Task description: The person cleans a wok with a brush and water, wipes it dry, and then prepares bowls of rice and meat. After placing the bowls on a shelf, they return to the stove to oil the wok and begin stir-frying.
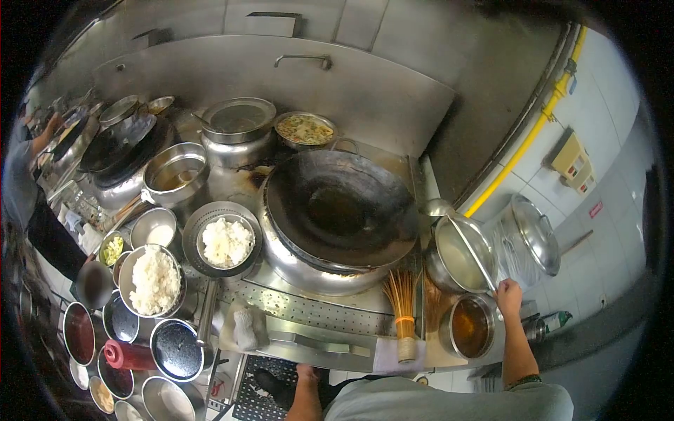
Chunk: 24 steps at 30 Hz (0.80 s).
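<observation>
My right hand [508,298] is closed around the end of a long-handled ladle [472,251]. The ladle's shaft slants across a steel pot of cloudy liquid [456,263], and its bowl is by the pot's far rim. Just below that hand is a pot of brown liquid [471,326]. Low at the counter's front edge is my left hand [307,371], its fingers too hidden to read. A large dark wok [340,207] sits on the burner ahead, with a small dark patch at its bottom. In front of it stands a bamboo brush [402,316] on a folded cloth [399,356].
Left of the wok, a bowl of rice [228,242] rests in a perforated strainer [193,242]; another rice bowl [153,281] is nearer. Several sauce containers and a red squeeze bottle [130,356] crowd the lower left. A co-worker [45,217] stands at far left.
</observation>
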Tool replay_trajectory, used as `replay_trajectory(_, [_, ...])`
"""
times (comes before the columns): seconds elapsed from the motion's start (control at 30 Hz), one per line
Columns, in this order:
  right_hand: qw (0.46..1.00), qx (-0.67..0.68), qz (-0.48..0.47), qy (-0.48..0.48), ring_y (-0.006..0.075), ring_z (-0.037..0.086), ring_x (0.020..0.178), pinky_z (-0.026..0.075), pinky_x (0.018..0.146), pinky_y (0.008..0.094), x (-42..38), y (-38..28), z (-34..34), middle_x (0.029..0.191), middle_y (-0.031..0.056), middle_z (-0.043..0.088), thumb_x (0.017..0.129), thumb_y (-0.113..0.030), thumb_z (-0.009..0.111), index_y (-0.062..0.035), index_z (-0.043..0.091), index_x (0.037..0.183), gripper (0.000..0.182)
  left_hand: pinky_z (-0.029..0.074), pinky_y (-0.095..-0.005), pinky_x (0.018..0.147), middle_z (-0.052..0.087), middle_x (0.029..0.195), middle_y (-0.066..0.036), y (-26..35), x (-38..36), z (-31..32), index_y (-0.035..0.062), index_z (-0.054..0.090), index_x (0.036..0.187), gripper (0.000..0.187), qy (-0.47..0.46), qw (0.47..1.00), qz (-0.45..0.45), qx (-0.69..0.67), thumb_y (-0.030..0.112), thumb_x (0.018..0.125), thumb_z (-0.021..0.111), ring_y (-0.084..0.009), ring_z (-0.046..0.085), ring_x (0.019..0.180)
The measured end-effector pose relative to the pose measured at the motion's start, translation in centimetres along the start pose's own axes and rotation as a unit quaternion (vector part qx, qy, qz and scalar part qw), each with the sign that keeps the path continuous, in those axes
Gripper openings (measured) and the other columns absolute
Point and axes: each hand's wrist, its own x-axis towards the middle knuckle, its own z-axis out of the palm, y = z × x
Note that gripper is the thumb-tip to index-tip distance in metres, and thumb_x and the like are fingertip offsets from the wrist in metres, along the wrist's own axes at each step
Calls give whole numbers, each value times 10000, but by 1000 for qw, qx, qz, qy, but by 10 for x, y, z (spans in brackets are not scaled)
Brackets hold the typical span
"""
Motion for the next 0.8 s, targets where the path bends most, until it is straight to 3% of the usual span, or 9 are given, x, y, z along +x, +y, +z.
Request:
replay_trajectory(0.3, [998,-32,20,-58,404,674,822,511,734,453,-1,14,9,844,237,685,847,-271,681,24,678,895,300,490,-373,535,635,732,-56,2,-2,4,45,686,924,155,45,998,28,23,196,892,678,-213,618,610])
replay_trajectory(0.4, [992,-2,43,-116,387,673,805,510,723,436,-4,5,2,830,227,682,830,-306,707,8,672,872,319,510,-386,564,649,749,-76,5,-3,-11,40,691,930,176,-14,978,98,184,202,862,690,-229,640,648])
replay_trajectory(0.5, [987,14,5,-163,404,663,805,509,726,451,-1,20,4,852,231,675,820,-319,720,15,655,877,344,527,-407,589,668,771,-100,4,28,-80,43,694,946,211,-86,897,184,393,213,822,707,-250,659,679])
replay_trajectory(0.53, [984,14,-19,-178,414,659,809,510,730,461,0,25,7,866,235,673,817,-321,723,21,648,886,356,537,-432,610,680,802,-127,22,25,-98,63,700,961,246,-123,774,237,574,235,786,714,-281,670,703])
replay_trajectory(0.6, [981,50,8,-187,427,644,797,497,713,470,3,18,0,834,249,652,792,-243,692,38,625,894,306,557,-484,651,704,863,-181,60,16,-131,103,711,991,329,-100,369,403,832,277,712,729,-343,694,750])
replay_trajectory(0.67, [975,58,16,-213,431,635,789,492,702,467,15,28,7,824,256,644,782,-206,665,41,622,902,278,561,-506,666,705,888,-194,89,-5,-177,145,717,999,352,-93,379,250,886,297,682,734,-379,692,755])
replay_trajectory(0.73, [986,5,-12,-165,410,624,735,473,670,477,22,8,-9,769,249,609,772,-150,626,58,602,868,230,560,-502,683,711,909,-175,109,-46,-218,166,723,1009,334,48,537,191,820,289,699,723,-392,691,774])
replay_trajectory(0.77, [983,30,-26,-178,336,609,677,468,619,447,29,28,8,757,178,613,820,-169,631,31,586,859,208,558,-495,672,713,886,-177,122,-67,-238,145,725,968,281,77,544,182,816,286,725,709,-380,690,751])
replay_trajectory(0.8, [979,53,-38,-192,262,595,620,462,569,417,34,31,16,745,106,617,868,-187,636,4,570,851,203,556,-488,660,715,864,-178,132,-88,-261,124,728,926,239,60,480,196,853,283,750,694,-368,688,729])
